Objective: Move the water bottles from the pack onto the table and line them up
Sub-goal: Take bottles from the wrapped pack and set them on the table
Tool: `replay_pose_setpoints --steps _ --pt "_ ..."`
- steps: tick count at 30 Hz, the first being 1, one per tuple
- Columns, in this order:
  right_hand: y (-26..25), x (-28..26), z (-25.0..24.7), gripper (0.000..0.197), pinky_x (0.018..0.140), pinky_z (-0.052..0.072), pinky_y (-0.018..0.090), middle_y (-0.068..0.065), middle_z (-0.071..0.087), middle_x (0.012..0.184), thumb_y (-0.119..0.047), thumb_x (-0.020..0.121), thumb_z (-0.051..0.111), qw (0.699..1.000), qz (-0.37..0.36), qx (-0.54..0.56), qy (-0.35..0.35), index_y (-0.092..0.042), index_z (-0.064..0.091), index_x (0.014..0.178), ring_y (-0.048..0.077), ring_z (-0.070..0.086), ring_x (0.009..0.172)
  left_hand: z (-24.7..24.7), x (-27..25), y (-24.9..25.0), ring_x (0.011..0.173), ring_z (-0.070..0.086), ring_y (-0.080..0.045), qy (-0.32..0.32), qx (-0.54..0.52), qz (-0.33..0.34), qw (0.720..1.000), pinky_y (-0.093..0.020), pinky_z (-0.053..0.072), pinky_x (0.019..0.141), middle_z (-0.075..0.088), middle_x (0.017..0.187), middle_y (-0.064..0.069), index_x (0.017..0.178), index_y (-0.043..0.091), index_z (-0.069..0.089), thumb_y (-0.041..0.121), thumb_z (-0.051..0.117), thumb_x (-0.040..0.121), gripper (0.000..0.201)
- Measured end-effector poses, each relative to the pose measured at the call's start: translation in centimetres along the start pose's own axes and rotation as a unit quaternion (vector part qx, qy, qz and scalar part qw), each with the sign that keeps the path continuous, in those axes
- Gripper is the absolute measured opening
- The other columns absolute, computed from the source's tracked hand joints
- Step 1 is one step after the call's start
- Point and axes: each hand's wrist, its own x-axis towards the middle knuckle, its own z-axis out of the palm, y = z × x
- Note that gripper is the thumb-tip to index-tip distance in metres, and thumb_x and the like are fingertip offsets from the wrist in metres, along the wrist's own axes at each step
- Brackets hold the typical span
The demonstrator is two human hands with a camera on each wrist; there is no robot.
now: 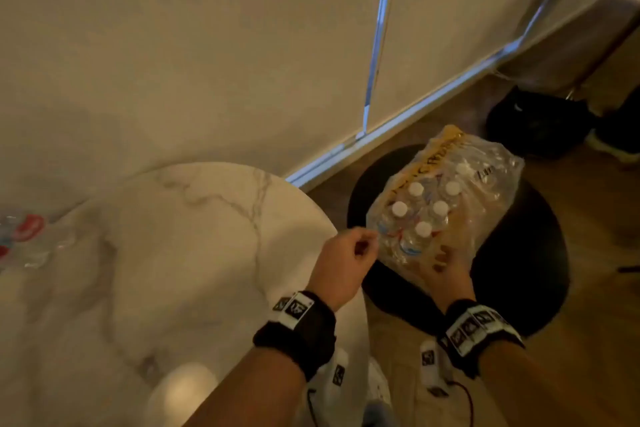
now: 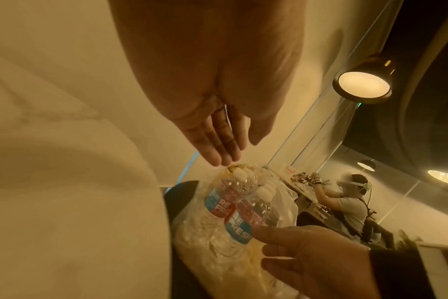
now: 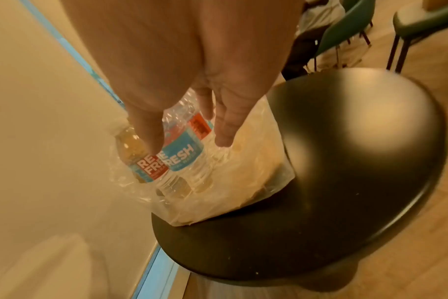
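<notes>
A plastic-wrapped pack of water bottles (image 1: 446, 198) stands on a round black stool (image 1: 519, 270) to the right of the white marble table (image 1: 173, 253). Several white-capped bottles show through the torn wrap; their labels are blue and red (image 3: 182, 153). My left hand (image 1: 360, 246) hovers at the pack's near left corner, and in the left wrist view its fingers (image 2: 225, 153) are straight and hold nothing. My right hand (image 1: 446, 263) touches the pack's near side, thumb and fingers (image 3: 223, 129) spread on either side of a bottle. Blurred bottles (image 1: 24, 239) lie at the table's far left edge.
A wall with a metal strip runs behind the table and stool. A black bag (image 1: 536, 121) sits on the wooden floor beyond the stool. Another person (image 2: 351, 204) works at a far table. Green chairs (image 3: 345, 30) stand past the stool.
</notes>
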Motion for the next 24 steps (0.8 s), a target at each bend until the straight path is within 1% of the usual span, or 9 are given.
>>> replay_pose_setpoints --steps 2,4,8,10,12,15,19,22,24 --pt "0.5 2.3 0.6 0.068 0.102 0.053 0.047 0.010 0.064 0.131 -0.025 0.079 0.086 1.000 -0.021 -0.011 -0.012 -0.012 0.053 0.137 0.031 0.063 0.120 2.8 4.0 -0.3 0.115 0.060 -0.012 -0.018 0.004 -0.005 1.000 -0.034 0.051 0.102 0.063 0.126 0.001 0.135 0.025 0.055 0.027 0.060 0.094 0.041" --pt "1.1 4.0 1.4 0.068 0.095 0.053 0.039 0.009 0.065 0.124 -0.025 0.079 0.086 0.997 0.014 -0.056 -0.047 -0.010 0.053 0.137 0.028 0.064 0.113 5.2 7.4 -1.0 0.126 0.052 -0.019 -0.032 0.034 -0.014 0.999 -0.039 0.044 0.108 0.051 0.136 -0.003 0.144 0.029 0.041 0.029 0.065 0.089 0.060" --pt "2.4 6.6 2.9 0.082 0.102 0.053 0.045 0.016 0.059 0.136 -0.032 0.077 0.086 0.994 0.055 -0.083 -0.054 -0.009 0.045 0.143 0.036 0.061 0.121 8.8 11.5 -4.4 0.140 0.031 -0.026 -0.052 0.112 -0.044 0.991 -0.043 0.031 0.117 0.035 0.151 -0.003 0.149 0.030 0.025 0.043 0.077 0.075 0.091" --pt "2.6 7.6 3.4 0.081 0.104 0.050 0.044 0.015 0.058 0.140 -0.033 0.079 0.083 0.993 0.057 -0.089 -0.042 -0.011 0.043 0.146 0.035 0.060 0.124 9.7 12.3 -5.6 0.142 0.027 -0.028 -0.049 0.155 -0.031 0.986 -0.043 0.029 0.118 0.038 0.151 -0.003 0.146 0.027 0.029 0.040 0.075 0.074 0.087" --pt "2.7 7.9 3.7 0.076 0.111 0.044 0.042 0.008 0.055 0.145 -0.040 0.083 0.077 0.995 0.038 -0.088 -0.031 -0.019 0.042 0.148 0.030 0.055 0.131 9.7 12.5 -5.5 0.137 0.031 -0.025 -0.032 0.140 -0.023 0.989 -0.041 0.036 0.114 0.048 0.142 -0.001 0.137 0.028 0.038 0.031 0.075 0.076 0.071" --pt "2.6 6.9 3.1 0.058 0.110 0.048 0.045 0.007 0.064 0.136 -0.039 0.086 0.075 0.994 0.020 -0.099 -0.034 -0.018 0.057 0.137 0.029 0.059 0.126 8.8 11.8 -4.3 0.126 0.040 -0.022 -0.023 0.120 -0.017 0.992 -0.042 0.046 0.102 0.056 0.128 -0.002 0.125 0.029 0.046 0.026 0.075 0.077 0.056" --pt "1.2 3.8 1.2 0.066 0.101 0.056 0.045 -0.007 0.072 0.121 -0.056 0.069 0.076 0.997 -0.016 -0.073 -0.033 -0.032 0.061 0.129 0.019 0.067 0.114 6.4 8.7 -2.6 0.120 0.054 -0.012 -0.010 0.049 0.003 0.999 -0.033 0.050 0.099 0.056 0.131 0.003 0.133 0.039 0.044 0.036 0.077 0.078 0.065" --pt "-1.3 0.5 0.6 0.065 0.105 0.053 0.045 -0.009 0.069 0.125 -0.056 0.071 0.072 0.989 -0.096 -0.097 -0.057 -0.035 0.057 0.131 0.015 0.064 0.118 2.8 4.6 -0.7 0.113 0.054 0.005 0.052 -0.026 0.027 0.998 -0.016 0.043 0.098 0.058 0.130 0.005 0.129 0.029 0.053 0.027 0.082 0.077 0.060" --pt "-3.6 -2.7 0.9 0.059 0.102 0.054 0.044 -0.009 0.069 0.122 -0.053 0.072 0.075 0.982 -0.128 -0.115 -0.082 -0.035 0.059 0.126 0.016 0.065 0.116 -0.4 1.0 -0.2 0.113 0.056 0.002 0.091 -0.060 0.021 0.994 -0.020 0.047 0.099 0.058 0.125 0.006 0.124 0.029 0.056 0.026 0.085 0.073 0.059"
